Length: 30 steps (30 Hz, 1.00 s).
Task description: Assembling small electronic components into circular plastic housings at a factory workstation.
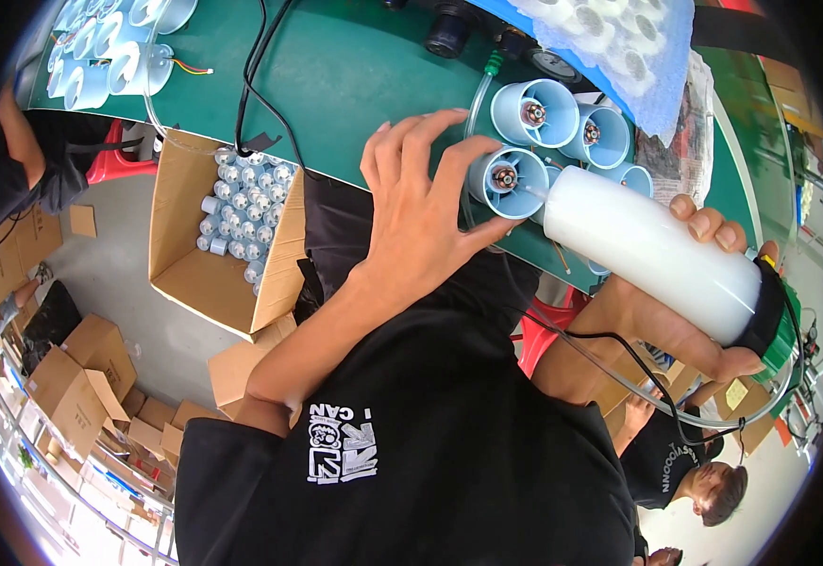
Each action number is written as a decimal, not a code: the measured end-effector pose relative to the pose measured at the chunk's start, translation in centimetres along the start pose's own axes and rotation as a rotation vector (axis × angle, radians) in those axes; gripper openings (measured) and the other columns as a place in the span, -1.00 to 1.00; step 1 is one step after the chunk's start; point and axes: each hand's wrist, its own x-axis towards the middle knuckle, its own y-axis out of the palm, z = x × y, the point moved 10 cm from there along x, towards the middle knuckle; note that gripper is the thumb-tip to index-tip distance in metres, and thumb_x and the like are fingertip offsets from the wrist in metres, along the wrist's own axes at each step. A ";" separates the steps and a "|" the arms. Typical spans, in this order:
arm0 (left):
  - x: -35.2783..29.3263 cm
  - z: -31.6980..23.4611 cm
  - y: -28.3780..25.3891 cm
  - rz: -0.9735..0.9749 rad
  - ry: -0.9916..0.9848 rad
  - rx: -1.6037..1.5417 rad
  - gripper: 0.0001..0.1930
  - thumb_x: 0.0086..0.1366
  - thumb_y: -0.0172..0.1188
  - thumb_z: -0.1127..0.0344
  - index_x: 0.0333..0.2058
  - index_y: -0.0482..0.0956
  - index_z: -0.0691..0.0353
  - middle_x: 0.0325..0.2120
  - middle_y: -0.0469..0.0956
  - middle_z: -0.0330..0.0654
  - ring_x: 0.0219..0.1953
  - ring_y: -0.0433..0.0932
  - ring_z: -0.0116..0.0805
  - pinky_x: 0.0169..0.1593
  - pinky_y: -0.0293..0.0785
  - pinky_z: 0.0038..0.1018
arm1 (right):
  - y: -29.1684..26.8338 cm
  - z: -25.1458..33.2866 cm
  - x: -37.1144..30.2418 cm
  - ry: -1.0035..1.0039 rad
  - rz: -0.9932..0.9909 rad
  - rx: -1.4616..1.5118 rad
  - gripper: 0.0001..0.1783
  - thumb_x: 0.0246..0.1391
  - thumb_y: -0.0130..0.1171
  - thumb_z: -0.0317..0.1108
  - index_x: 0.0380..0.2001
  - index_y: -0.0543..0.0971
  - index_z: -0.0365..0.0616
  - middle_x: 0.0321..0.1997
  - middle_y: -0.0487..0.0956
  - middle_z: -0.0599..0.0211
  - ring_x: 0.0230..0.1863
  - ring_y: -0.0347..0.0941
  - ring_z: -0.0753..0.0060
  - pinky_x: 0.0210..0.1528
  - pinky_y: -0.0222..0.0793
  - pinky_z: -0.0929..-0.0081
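My left hand (416, 198) is closed around a light-blue plastic cup (522, 205), thumb on its near side and index finger on its far side. Inside the cup sits a small round part with copper-coloured windings. A thick white dispensing syringe (652, 250) lies slanted in my right hand (666, 325), which grips it from beneath with fingertips over the top. Its narrow tip points left into the cup's opening; whether it touches the inside I cannot tell. A black and green cap with a clear hose closes its back end. Several similar cups (536, 111) stand just beyond.
The green table (336, 85) carries more blue cups (138, 71) at far left, black cables and a blue-edged tray (610, 38) of white parts. An open carton (199, 274) full of blue-white pieces stands below the edge. Other people are at left and lower right.
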 end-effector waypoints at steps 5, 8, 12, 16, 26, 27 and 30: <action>0.0 0.0 0.0 0.005 -0.004 0.002 -0.34 -0.16 0.51 0.16 -0.02 0.47 0.07 0.13 0.29 -0.13 0.20 0.16 0.00 0.23 0.01 -0.10 | -1.1 -0.3 -0.2 0.006 -0.156 0.067 0.14 -0.26 0.03 0.65 0.09 0.40 -0.17 -0.19 0.47 0.11 -0.19 0.37 0.09 -0.01 0.23 -0.03; 0.0 0.0 -0.1 0.001 -0.005 0.004 -0.33 -0.17 0.51 0.16 -0.02 0.47 0.07 0.13 0.29 -0.13 0.19 0.16 0.00 0.23 0.01 -0.09 | -1.2 -0.4 -0.3 0.001 -0.111 0.023 0.12 -0.25 0.03 0.64 0.09 0.41 -0.17 -0.20 0.47 0.12 -0.19 0.36 0.10 -0.01 0.21 -0.02; 0.0 0.0 0.0 0.003 -0.004 -0.006 -0.33 -0.17 0.51 0.16 -0.02 0.47 0.07 0.12 0.29 -0.13 0.19 0.16 0.00 0.23 0.01 -0.09 | -1.7 -0.1 -0.5 -0.022 -0.163 -0.076 0.13 -0.26 0.04 0.64 0.09 0.41 -0.17 -0.26 0.44 0.16 -0.22 0.35 0.13 -0.03 0.22 -0.01; -0.1 0.1 -0.1 -0.001 -0.005 0.003 -0.33 -0.17 0.51 0.17 -0.01 0.46 0.06 0.12 0.29 -0.13 0.19 0.17 0.01 0.23 0.01 -0.09 | -0.1 -0.3 0.0 -0.046 -0.008 -0.033 0.25 -0.25 -0.20 0.77 -0.15 0.41 -0.45 -0.17 0.40 0.09 -0.15 0.38 0.08 0.00 0.30 0.05; 0.0 0.1 0.0 0.008 -0.003 -0.008 -0.31 -0.19 0.51 0.19 -0.01 0.44 0.06 0.13 0.28 -0.13 0.19 0.16 0.01 0.24 0.01 -0.08 | -1.0 -0.3 -0.5 -0.017 -0.099 -0.023 0.17 -0.29 0.09 0.64 0.14 0.32 -0.16 -0.26 0.40 0.16 -0.20 0.33 0.12 -0.01 0.23 -0.03; 0.0 0.0 0.0 0.009 -0.003 -0.008 -0.30 -0.20 0.51 0.20 0.00 0.44 0.06 0.13 0.28 -0.13 0.19 0.16 0.01 0.24 0.01 -0.08 | -0.8 -0.2 -0.5 -0.026 -0.082 -0.020 0.16 -0.27 0.09 0.63 0.15 0.32 -0.16 -0.24 0.40 0.15 -0.19 0.33 0.11 -0.01 0.23 -0.03; 0.1 -0.1 0.0 0.011 0.000 -0.012 -0.30 -0.20 0.51 0.20 0.00 0.43 0.06 0.13 0.28 -0.13 0.19 0.16 0.01 0.24 0.01 -0.07 | -0.6 0.0 -0.6 -0.037 -0.060 -0.019 0.15 -0.23 0.09 0.61 0.17 0.31 -0.16 -0.21 0.41 0.13 -0.18 0.33 0.10 0.01 0.22 -0.04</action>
